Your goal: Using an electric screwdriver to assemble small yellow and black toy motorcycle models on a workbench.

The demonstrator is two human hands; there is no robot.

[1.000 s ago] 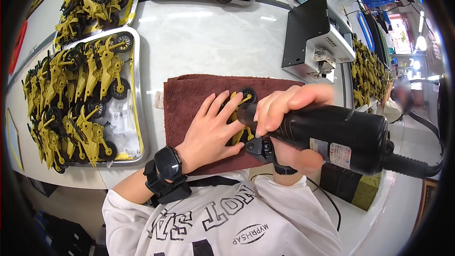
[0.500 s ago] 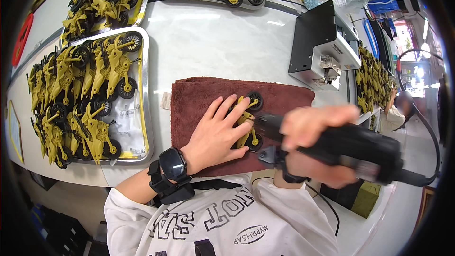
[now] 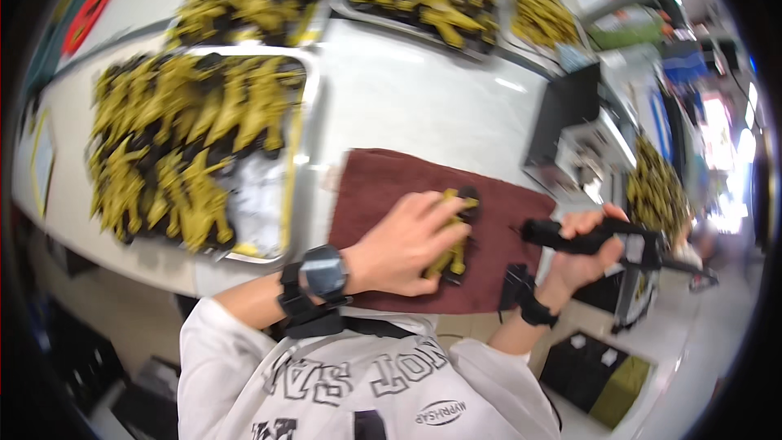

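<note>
A yellow toy motorcycle with black wheels lies on a folded brown towel. My left hand is closed over its left side, fingers pressed on it, and hides part of it. To the right, my right hand grips a black corded electric screwdriver. Its front end points left over the towel's right edge, apart from the motorcycle. The bit itself is blurred.
At left, a metal tray bears rows of similar yellow motorcycles; further loaded trays stand behind it. A black-and-silver box-shaped machine stands beyond the towel's right corner. More yellow pieces lie at far right.
My right hand has drawn the screwdriver rightward, away from the motorcycle. My left hand stays on the motorcycle. The whole view has shifted and is blurred.
</note>
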